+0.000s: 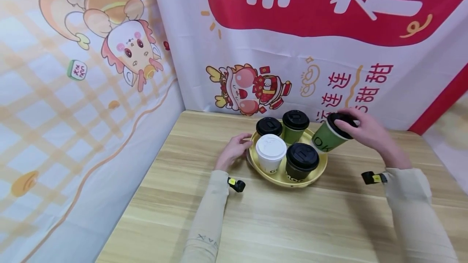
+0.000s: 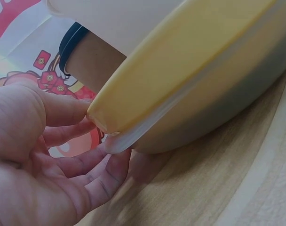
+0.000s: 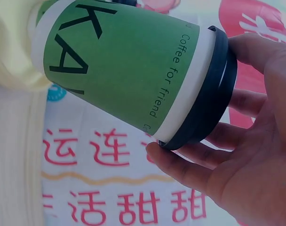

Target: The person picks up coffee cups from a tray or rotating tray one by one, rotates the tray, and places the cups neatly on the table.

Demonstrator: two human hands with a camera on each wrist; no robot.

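Observation:
My right hand grips a green paper coffee cup by its black lid, fingers and thumb round the lid's edge. The cup tilts, its base over the right side of a round yellow tray. At the tray's left side my left hand pinches the rim, thumb above and fingers beneath. On the tray stand a white cup with a white lid, a black cup, another green cup and a brown cup with a black lid, partly hidden behind the white one.
The tray sits on a wooden table, near its back edge. Printed cloth hangs behind the table and along its left side. Each wrist wears a small black camera, left and right.

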